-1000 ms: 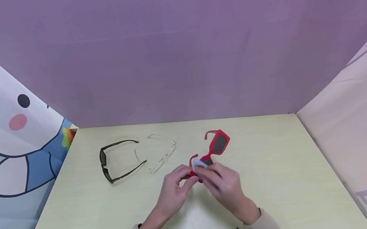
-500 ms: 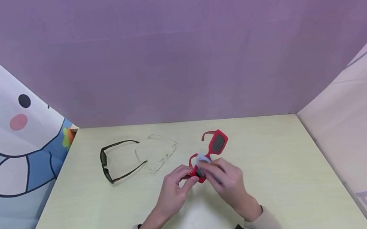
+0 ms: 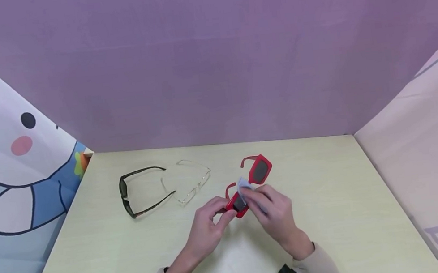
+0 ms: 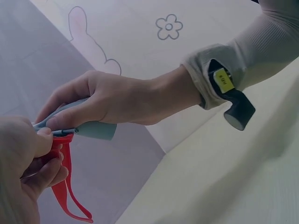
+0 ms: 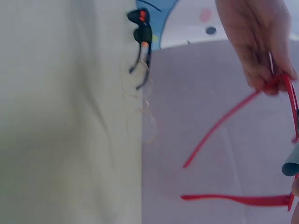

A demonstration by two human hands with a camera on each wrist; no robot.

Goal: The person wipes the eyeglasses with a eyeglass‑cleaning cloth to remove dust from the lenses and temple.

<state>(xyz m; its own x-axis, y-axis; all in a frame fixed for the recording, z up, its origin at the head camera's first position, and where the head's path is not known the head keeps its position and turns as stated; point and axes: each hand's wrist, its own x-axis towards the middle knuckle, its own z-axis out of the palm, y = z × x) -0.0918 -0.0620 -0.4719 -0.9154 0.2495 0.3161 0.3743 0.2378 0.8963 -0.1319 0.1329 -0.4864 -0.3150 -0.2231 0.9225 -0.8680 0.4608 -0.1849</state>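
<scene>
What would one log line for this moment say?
left hand: grips red glasses | right hand: presses grey cloth on lens | black glasses, clear glasses: on table

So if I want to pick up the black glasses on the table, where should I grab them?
Probably pinch the black glasses from above by the nearer arm. They lie flat with both arms open toward the clear glasses, so that arm sticks out free, and your fingers stay off the lenses.

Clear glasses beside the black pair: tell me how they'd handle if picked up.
The clear glasses look thin-framed, so probably light and somewhat flexible. With temples open on the table, they'd likely slide rather than roll when pushed. Such slim arms seem fragile; the black glasses look sturdier.
</scene>
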